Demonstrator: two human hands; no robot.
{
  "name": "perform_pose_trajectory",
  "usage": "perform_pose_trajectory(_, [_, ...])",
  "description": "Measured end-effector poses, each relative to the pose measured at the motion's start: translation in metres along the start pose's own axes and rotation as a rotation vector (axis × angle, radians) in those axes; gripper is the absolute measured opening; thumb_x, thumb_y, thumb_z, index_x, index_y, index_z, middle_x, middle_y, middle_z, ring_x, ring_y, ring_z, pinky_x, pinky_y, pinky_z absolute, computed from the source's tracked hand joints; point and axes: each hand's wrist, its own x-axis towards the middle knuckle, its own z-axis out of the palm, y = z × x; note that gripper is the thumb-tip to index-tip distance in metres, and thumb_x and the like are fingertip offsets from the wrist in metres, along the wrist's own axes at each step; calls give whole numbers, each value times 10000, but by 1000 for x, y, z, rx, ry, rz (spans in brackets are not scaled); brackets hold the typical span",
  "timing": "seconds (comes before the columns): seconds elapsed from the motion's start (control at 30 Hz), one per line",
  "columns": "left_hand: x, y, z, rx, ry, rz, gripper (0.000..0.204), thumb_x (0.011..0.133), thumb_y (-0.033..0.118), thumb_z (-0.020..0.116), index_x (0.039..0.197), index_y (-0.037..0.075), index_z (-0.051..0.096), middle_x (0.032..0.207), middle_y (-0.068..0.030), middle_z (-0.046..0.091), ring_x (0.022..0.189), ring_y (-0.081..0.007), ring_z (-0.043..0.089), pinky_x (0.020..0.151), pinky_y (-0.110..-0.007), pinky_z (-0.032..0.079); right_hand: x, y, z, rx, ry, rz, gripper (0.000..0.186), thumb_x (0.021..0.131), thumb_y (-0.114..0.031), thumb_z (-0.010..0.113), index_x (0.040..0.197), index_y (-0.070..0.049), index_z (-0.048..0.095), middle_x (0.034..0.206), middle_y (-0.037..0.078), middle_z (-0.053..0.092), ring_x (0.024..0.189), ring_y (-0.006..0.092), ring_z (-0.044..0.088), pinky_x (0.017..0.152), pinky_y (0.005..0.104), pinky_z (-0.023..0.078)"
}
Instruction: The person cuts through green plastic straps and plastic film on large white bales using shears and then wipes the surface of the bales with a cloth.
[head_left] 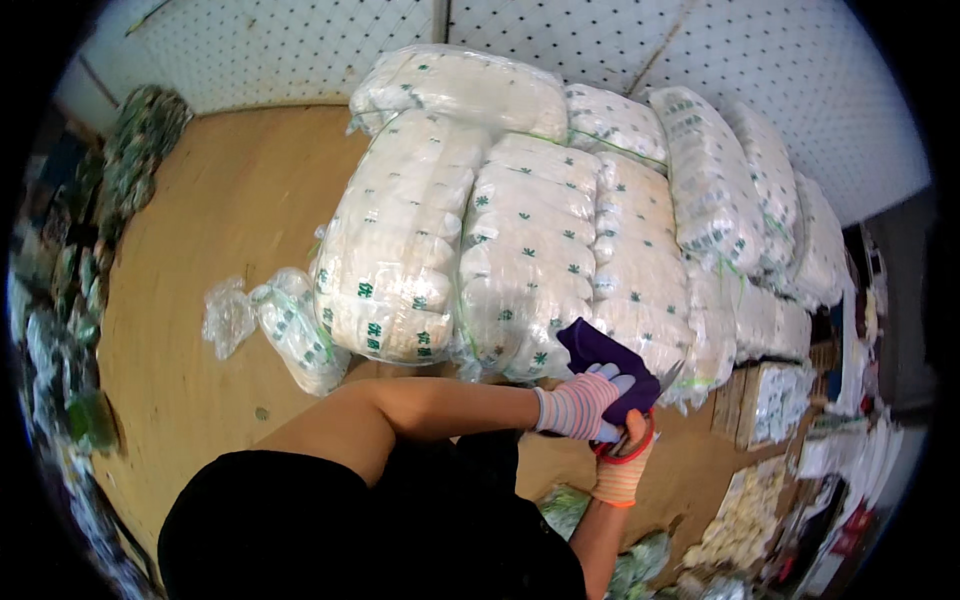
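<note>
On the near side of the wrapped bales (530, 235), my left hand (586, 402) grips the purple cloth (618, 352), my right hand (624, 458) the red-handled scissors (647, 438). If the cloth slips, the blade (674, 373) may cut my left hand.

The bales (390, 235) look glossy, wrapped in clear plastic — the purple sheet (608, 352) matt, the scissor blade (672, 374) metal.

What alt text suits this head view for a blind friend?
A gloved left hand holds dark purple material, and the gloved right hand holds red-handled scissors. Beyond them, plastic-wrapped white bales are piled on a brown floor by a patterned wall.
</note>
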Motion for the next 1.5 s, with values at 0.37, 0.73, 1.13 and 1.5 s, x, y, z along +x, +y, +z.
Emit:
perform_pose_trajectory(0.37, [71, -54, -8, -9, 248, -443, 655, 685, 298, 665, 1246, 61, 421, 1169, -189, 465, 1064, -373, 456, 902, -424, 394, 268, -99, -85, -1140, 112, -636, 456, 821, -169, 611, 1173, 68, 443, 972, 129, 562, 792, 212, 557, 708, 298, 460])
perform_pose_trajectory(0.73, [20, -149, -17, 641, 264, -624, 509, 711, 266, 604, 1174, 86, 493, 1175, -137, 475, 1151, -314, 408, 1008, -432, 264, 224, 41, 34, -1429, -846, -390, 560, 628, -274, 743, 1096, -71, 513, 880, 140, 572, 787, 294, 558, 686, 396, 458])
perform_pose_trajectory(1.13, [6, -183, -40, 623, 177, -432, 426, 687, 245, 569, 1065, 51, 539, 1088, -134, 499, 1080, -299, 440, 994, -430, 294, 287, 63, 58, -1714, -1171, -560, 381, 632, -225, 709, 974, -148, 558, 803, 137, 549, 786, 318, 535, 670, 432, 428])
perform_pose_trajectory(1.5, [-11, -184, -49, 680, 263, -500, 383, 688, 225, 558, 1038, 68, 552, 1085, -119, 512, 1072, -287, 454, 947, -416, 327, 258, 77, 83, -1431, -1228, -522, 319, 659, -144, 644, 966, -125, 558, 800, 152, 552, 773, 334, 543, 677, 423, 436])
